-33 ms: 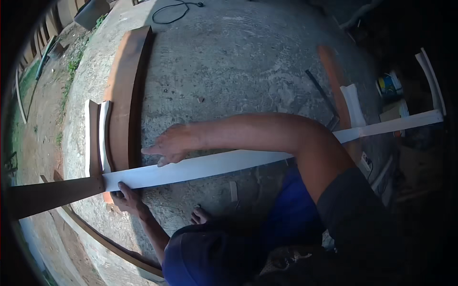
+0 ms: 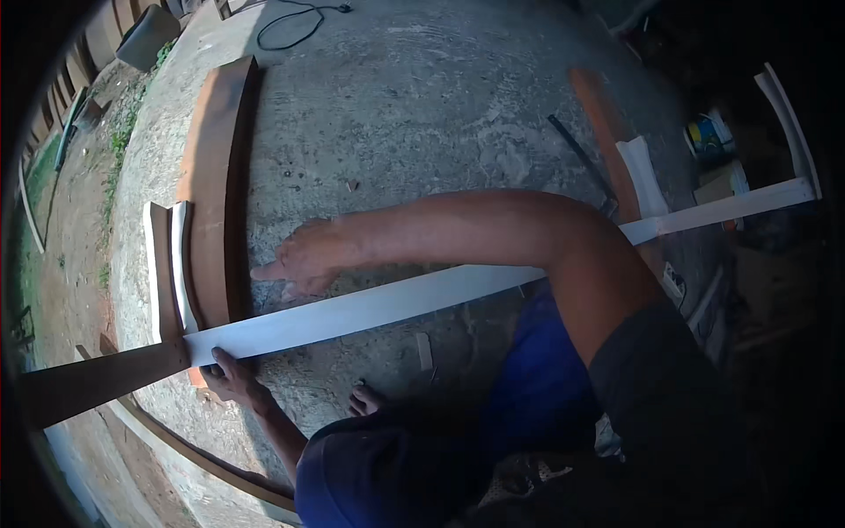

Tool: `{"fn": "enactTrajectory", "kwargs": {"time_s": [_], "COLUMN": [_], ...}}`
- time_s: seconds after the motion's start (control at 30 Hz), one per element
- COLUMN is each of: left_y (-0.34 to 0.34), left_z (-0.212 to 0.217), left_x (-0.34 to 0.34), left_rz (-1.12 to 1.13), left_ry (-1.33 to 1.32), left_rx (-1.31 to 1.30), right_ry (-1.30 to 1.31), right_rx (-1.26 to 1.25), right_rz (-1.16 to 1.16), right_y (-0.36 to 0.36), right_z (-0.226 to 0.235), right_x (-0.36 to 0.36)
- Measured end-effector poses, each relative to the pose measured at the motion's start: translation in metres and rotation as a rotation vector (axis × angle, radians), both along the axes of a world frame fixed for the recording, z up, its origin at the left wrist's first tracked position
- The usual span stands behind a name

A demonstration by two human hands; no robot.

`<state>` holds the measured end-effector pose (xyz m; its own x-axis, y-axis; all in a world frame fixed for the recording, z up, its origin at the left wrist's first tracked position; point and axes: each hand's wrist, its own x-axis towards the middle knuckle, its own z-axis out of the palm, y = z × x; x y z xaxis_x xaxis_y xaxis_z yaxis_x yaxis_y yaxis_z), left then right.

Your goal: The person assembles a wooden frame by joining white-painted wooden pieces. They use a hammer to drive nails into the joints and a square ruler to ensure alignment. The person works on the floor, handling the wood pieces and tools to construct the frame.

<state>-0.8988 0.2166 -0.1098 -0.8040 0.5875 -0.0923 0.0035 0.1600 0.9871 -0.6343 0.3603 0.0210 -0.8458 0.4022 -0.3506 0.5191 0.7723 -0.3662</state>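
Observation:
A long white-faced board (image 2: pixel 352 310) stretches across in front of me, joined at its left end to a brown wooden piece (image 2: pixel 106 378). My left hand (image 2: pixel 236 380) grips the board's near edge close to that joint, thumb on top and the other fingers mostly hidden underneath. Just beyond the board, my right hand (image 2: pixel 308 257) hovers with nothing visible in it. Its index finger points left and the other fingers hang loosely bent. My right forearm passes over the board and hides part of it.
A thick brown wooden beam (image 2: pixel 211 167) lies on the concrete floor (image 2: pixel 414 114) at left, beside short white-edged pieces (image 2: pixel 167 273). Another reddish beam (image 2: pixel 603 123) lies at right near a dark bar (image 2: pixel 576 154). A black cable (image 2: pixel 290 35) coils at the far side. My bare foot (image 2: pixel 363 400) is close.
The view has tilted a little. My right hand sits slightly farther from the board's face than before. My left hand keeps its grip near the joint.

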Motion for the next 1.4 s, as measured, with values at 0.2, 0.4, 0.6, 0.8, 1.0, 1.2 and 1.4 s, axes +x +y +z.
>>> {"fn": "enactTrajectory", "kwargs": {"time_s": [0.2,0.4,0.6,0.8,1.0,1.2,1.4], "left_y": [-0.004,0.020,0.054,0.004,-0.005,-0.001,-0.005], "left_z": [-0.018,-0.049,-0.063,-0.005,0.008,0.014,0.008], "left_x": [-0.029,-0.004,0.033,-0.052,-0.011,-0.009,-0.044], "left_rz": [0.008,-0.179,-0.430,-0.196,-0.003,-0.098,-0.169], "left_ry": [0.288,0.098,-0.112,-0.215,-0.123,-0.218,-0.176], "left_rx": [-0.264,-0.339,-0.471,-0.459,-0.317,-0.329,-0.467], "right_ry": [0.399,0.961,0.894,0.758,0.868,0.681,0.633], "right_rx": [0.139,0.113,-0.122,-0.004,-0.149,-0.216,-0.101], "right_rz": [-0.382,-1.207,-2.052,-2.269,-1.360,-0.387,-0.293], "right_y": [-0.021,-0.172,-0.363,-0.423,-0.349,-0.279,-0.268], "right_z": [0.040,-0.014,-0.086,-0.108,-0.137,-0.148,-0.181], "right_x": [0.173,0.304,0.346,0.398,0.346,0.267,0.191]}}
